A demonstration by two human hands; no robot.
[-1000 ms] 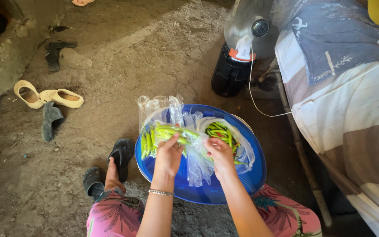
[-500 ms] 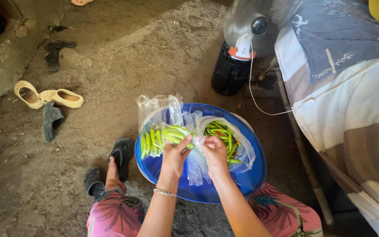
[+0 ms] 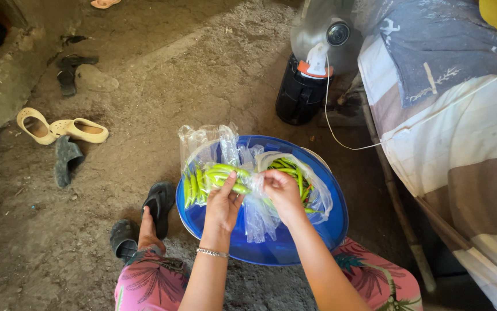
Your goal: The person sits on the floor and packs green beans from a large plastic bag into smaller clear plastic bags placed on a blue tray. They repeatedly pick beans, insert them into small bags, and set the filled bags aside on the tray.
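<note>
Fingers of the left hand [image 3: 220, 208] grip a clear plastic bag [image 3: 225, 177] of green chillies, while the right hand [image 3: 282, 192] pinches the same bag's neck just beside it. Both hover over a blue basin [image 3: 326, 230], where a second chilli bag [image 3: 294, 173] lies by the right hand.

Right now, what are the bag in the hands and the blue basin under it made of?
The small clear bag of green chillies, pinched by the left hand and right hand, looks like thin glossy plastic film: see-through, crinkled, with shiny highlights. The round blue basin seems to be smooth moulded plastic, judging by its uniform colour and soft sheen.
</note>
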